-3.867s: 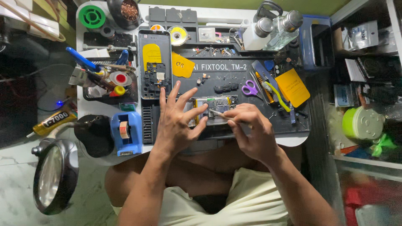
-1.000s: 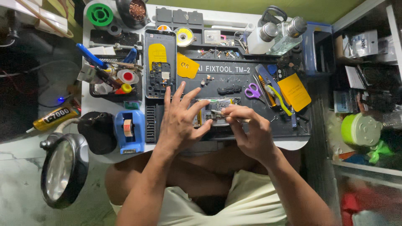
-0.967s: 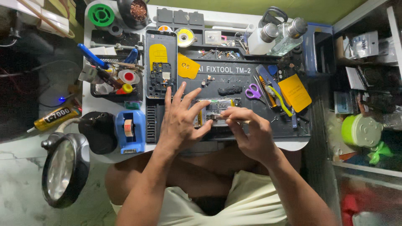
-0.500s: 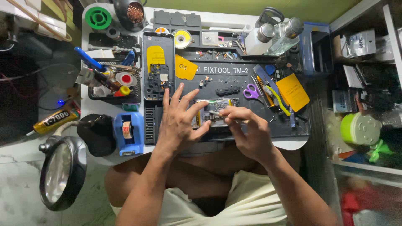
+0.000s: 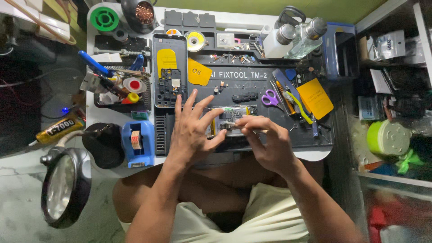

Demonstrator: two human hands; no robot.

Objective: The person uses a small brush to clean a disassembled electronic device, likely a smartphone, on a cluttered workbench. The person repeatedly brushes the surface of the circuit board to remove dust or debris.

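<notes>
Head view, looking straight down: I've got a dark work mat [image 5: 252, 87] covering most of a small white bench [image 5: 315, 155], and it's crowded. An opened phone shell [image 5: 169, 69] lies at the mat's left edge, purple scissors [image 5: 270, 97] and a yellow card [image 5: 315, 97] to the right, bottles [image 5: 294, 38] along the back. Off the mat on the left sit a blue tape dispenser [image 5: 137, 143], a glue tube [image 5: 59, 129] and a round magnifier lamp [image 5: 65, 186]. Shelves close in on the right.

My left hand [image 5: 191, 130] is spread flat, fingers apart, pressing on the left end of the small circuit board [image 5: 231, 118] at mat centre. My right hand [image 5: 267, 141] is pinched shut on a thin metal tool [image 5: 230, 123], tip touching the board.

Free mat is scarce: a bare strip along the front edge near my right wrist, little else.
</notes>
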